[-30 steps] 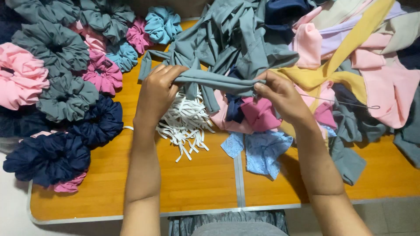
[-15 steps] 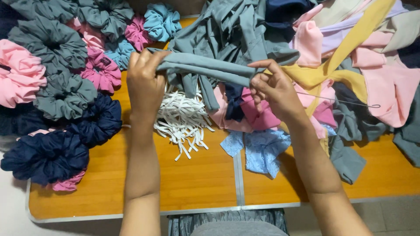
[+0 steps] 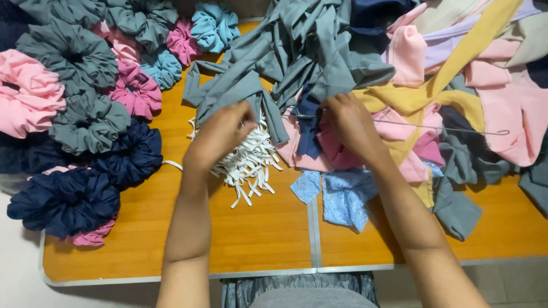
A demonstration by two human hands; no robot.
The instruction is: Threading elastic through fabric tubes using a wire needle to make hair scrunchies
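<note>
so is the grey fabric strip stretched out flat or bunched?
Bunched: the grey fabric strip lies crumpled above the left hand, beside the right hand.

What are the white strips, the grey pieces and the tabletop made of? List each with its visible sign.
White strips: probably flat woven elastic; narrow, matte, cut in short lengths, lying in a loose heap.
Grey pieces: soft matte fabric, possibly a knit; they drape and fold limply.
Tabletop: glossy orange wood-look surface, likely laminate, with a metal-looking grey edge.

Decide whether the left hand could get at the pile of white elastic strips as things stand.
Probably yes. The left hand hovers right over the white elastic strips, which lie uncovered on the table; only the grey cloth it holds occupies it.
</note>
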